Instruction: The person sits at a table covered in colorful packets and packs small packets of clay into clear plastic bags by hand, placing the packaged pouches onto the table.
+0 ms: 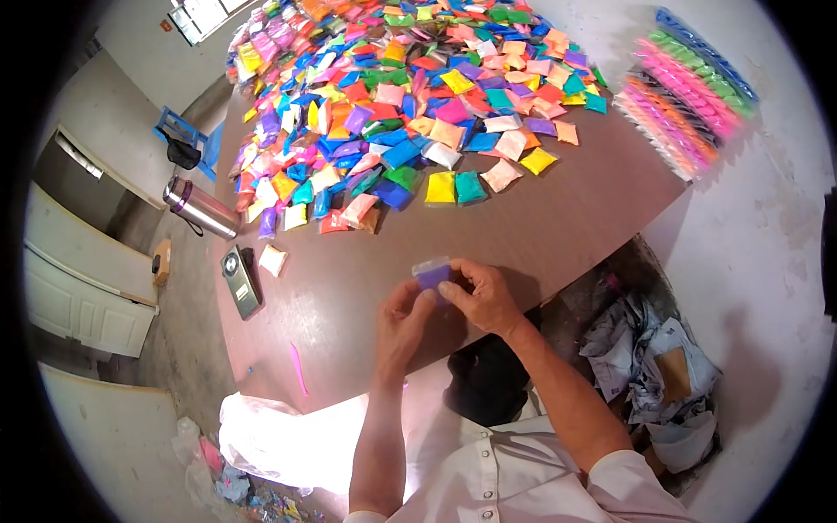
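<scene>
Between my two hands, just above the near part of the table (540, 213), is a small clear packet with purple filling (430, 274). My left hand (403, 321) pinches its lower left side with thumb and fingers. On the right side, my right hand (482, 296) grips it, the thumb pressed on its front. The clear top edge of the packet points away from me. Beyond my hands spreads a large heap of small colourful packets (384, 96). A yellow packet (440, 187) and a teal packet (470, 187) lie side by side at its near edge.
A steel flask (202, 209) and a phone (241, 281) stand and lie at the table's left, near a pale packet (272, 260). A pink strip (298, 370) lies closer. Bundled colourful packs (689, 96) are at the far right. Crumpled bags (645, 357) fill a space below right.
</scene>
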A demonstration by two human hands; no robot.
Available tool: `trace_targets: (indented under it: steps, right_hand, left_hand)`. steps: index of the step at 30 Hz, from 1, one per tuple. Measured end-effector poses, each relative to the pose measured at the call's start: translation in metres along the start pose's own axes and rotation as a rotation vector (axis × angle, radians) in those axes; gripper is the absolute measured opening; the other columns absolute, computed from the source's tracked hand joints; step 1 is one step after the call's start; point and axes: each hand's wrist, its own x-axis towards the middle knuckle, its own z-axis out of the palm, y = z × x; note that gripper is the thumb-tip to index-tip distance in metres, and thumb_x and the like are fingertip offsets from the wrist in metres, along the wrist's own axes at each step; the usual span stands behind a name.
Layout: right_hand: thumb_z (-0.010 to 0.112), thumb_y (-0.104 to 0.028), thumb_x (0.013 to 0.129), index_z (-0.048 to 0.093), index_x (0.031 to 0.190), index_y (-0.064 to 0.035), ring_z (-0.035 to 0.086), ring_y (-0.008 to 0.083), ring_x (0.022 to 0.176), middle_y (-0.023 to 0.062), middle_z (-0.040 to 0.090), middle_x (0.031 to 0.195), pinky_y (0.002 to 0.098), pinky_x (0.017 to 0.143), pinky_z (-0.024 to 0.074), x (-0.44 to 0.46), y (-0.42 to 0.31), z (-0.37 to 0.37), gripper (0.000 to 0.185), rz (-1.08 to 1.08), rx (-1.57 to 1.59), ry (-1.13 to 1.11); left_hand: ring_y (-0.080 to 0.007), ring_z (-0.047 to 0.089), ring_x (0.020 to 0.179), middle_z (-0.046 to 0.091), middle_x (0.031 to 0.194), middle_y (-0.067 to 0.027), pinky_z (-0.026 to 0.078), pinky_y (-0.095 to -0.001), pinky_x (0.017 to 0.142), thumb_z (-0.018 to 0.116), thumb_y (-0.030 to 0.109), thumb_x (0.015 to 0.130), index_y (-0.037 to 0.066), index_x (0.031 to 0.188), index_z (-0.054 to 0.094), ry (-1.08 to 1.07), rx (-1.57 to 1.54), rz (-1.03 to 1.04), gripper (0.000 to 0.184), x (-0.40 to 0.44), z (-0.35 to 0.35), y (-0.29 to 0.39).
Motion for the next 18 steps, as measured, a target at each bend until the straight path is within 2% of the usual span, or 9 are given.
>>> trace_targets:
  steps: [1, 3, 7, 9, 11, 18]
  right_hand:
    - [0.07, -0.012, 0.097, 0.069, 0.117, 0.0005, 0.064, 0.0081, 0.079, 0.003, 0.071, 0.092, 0.027, 0.072, 0.0546, 0.0, 0.0, 0.001, 0.023, 0.0, 0.002, -0.001]
    - [0.071, -0.016, 0.094, 0.07, 0.111, 0.0009, 0.071, 0.0169, 0.084, 0.013, 0.074, 0.093, 0.0326, 0.077, 0.057, 0.0, -0.001, 0.002, 0.024, -0.069, -0.04, 0.03]
    - [0.071, -0.018, 0.094, 0.07, 0.112, 0.0009, 0.072, 0.0198, 0.087, 0.0145, 0.075, 0.096, 0.0338, 0.08, 0.0571, 0.001, -0.002, 0.001, 0.026, 0.005, 0.003, 0.036]
    - [0.071, -0.012, 0.097, 0.072, 0.114, 0.0, 0.064, 0.0078, 0.081, 0.0026, 0.072, 0.092, 0.0262, 0.072, 0.0543, 0.001, 0.005, 0.001, 0.02, -0.027, 0.026, 0.079]
    - [0.071, -0.011, 0.097, 0.072, 0.113, -0.0003, 0.064, 0.0077, 0.081, 0.0023, 0.072, 0.091, 0.026, 0.072, 0.054, -0.001, 0.003, -0.001, 0.019, -0.016, 0.029, 0.063]
    - [0.072, -0.012, 0.097, 0.074, 0.109, -0.001, 0.064, 0.0085, 0.079, 0.002, 0.071, 0.088, 0.0268, 0.071, 0.0535, 0.0, 0.002, 0.001, 0.017, -0.078, -0.08, 0.02]
  left_hand:
    - [-0.013, 0.069, 0.097, 0.075, 0.107, -0.0089, 0.053, -0.0279, 0.09, 0.068, 0.012, 0.099, -0.005, 0.12, 0.07, 0.009, -0.02, 0.028, 0.027, 0.001, -0.002, -0.007]
    - [-0.0126, 0.068, 0.097, 0.075, 0.107, -0.0086, 0.053, -0.0278, 0.09, 0.068, 0.012, 0.099, -0.006, 0.119, 0.07, 0.018, -0.04, 0.055, 0.027, 0.002, -0.003, -0.013]
    - [-0.0117, 0.068, 0.096, 0.075, 0.105, -0.0071, 0.053, -0.0272, 0.087, 0.068, 0.011, 0.1, -0.005, 0.117, 0.071, 0.006, -0.048, 0.074, 0.024, 0.002, -0.003, -0.017]
    - [-0.0115, 0.068, 0.095, 0.075, 0.105, -0.0065, 0.053, -0.0271, 0.086, 0.068, 0.01, 0.099, -0.004, 0.117, 0.071, 0.01, -0.032, 0.077, 0.023, 0.001, -0.002, -0.013]
    - [-0.011, 0.067, 0.093, 0.075, 0.103, -0.0049, 0.053, -0.0267, 0.085, 0.069, 0.01, 0.099, -0.004, 0.115, 0.072, 0.025, 0.008, -0.011, 0.022, -0.001, 0.0, 0.001]
    - [-0.0081, 0.066, 0.088, 0.075, 0.099, -0.0027, 0.052, -0.0244, 0.081, 0.07, 0.01, 0.099, -0.002, 0.112, 0.074, 0.031, -0.114, 0.037, 0.018, -0.001, 0.0, -0.004]
